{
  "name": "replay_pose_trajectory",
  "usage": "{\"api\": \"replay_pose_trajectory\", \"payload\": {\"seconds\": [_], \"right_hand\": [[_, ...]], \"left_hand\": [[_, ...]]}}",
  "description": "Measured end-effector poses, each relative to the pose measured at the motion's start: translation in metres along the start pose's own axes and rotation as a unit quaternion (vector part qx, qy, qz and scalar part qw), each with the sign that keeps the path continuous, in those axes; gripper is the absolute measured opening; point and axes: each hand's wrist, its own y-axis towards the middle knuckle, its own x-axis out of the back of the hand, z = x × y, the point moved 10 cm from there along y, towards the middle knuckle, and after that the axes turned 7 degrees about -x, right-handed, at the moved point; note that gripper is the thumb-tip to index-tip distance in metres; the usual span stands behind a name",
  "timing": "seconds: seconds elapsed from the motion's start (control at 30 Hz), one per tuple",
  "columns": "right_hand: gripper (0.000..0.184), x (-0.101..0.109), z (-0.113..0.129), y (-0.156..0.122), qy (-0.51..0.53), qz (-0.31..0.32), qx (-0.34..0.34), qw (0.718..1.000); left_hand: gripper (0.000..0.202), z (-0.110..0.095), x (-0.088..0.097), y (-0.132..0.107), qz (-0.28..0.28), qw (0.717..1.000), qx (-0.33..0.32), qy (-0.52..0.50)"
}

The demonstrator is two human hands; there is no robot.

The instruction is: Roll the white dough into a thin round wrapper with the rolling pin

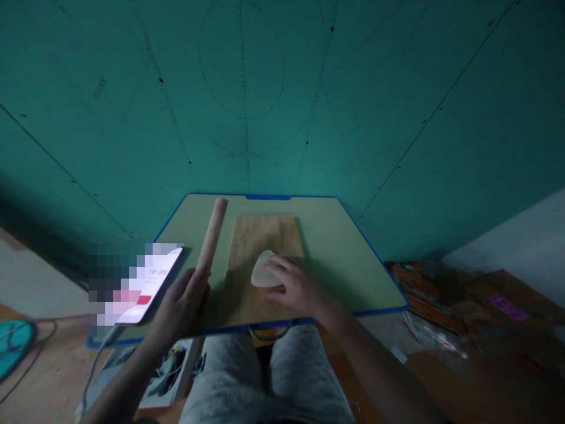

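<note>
My left hand point(188, 297) is wrapped around the lower end of a wooden rolling pin point(214, 232), which points up and away, tilted a little to the right. On the wooden cutting board point(265, 227) lies a flat, pale, rounded piece of dough point(261, 274). The fingers of my right hand point(293, 285) cover its right edge, with the thumb on the near side. Part of the dough is hidden under those fingers. The rolling pin is to the left of the board, apart from the dough.
The board lies on a small blue-edged table point(357, 259) over my legs. A lit phone or tablet point(152, 282) with a cable stands at its left. A green wall point(282, 118) rises behind. Boxes point(503, 300) sit on the right, and a white bin point(176, 377) of cables below left.
</note>
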Motion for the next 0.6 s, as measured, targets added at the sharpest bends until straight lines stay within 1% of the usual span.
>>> {"api": "replay_pose_trajectory", "payload": {"seconds": [0.1,0.2,0.27,0.43,0.53,0.57,0.6], "right_hand": [[0.044,-0.006,-0.008,0.007,-0.014,0.003,0.015,1.000],[0.027,-0.012,-0.007,0.008,-0.057,0.012,0.055,0.997],[0.023,-0.015,-0.006,0.008,-0.077,0.015,0.066,0.995],[0.026,-0.008,-0.001,0.006,-0.098,0.002,0.081,0.992],[0.042,-0.006,0.002,0.007,-0.096,-0.019,0.108,0.989],[0.043,-0.007,0.002,0.008,-0.091,-0.023,0.120,0.988],[0.039,-0.009,0.002,0.008,-0.084,-0.025,0.132,0.987]], "left_hand": [[0.060,0.003,-0.004,-0.006,0.000,1.000,0.005,-0.020],[0.056,0.002,-0.002,-0.008,-0.004,1.000,-0.013,-0.015],[0.053,0.002,-0.002,-0.008,0.001,1.000,-0.025,-0.005],[0.047,-0.001,-0.002,-0.010,-0.003,0.999,-0.037,0.022],[0.047,-0.002,-0.002,-0.010,-0.007,0.999,-0.036,0.031],[0.048,-0.002,-0.003,-0.010,-0.008,0.999,-0.037,0.032],[0.050,-0.002,-0.002,-0.010,-0.011,0.999,-0.039,0.034]]}}
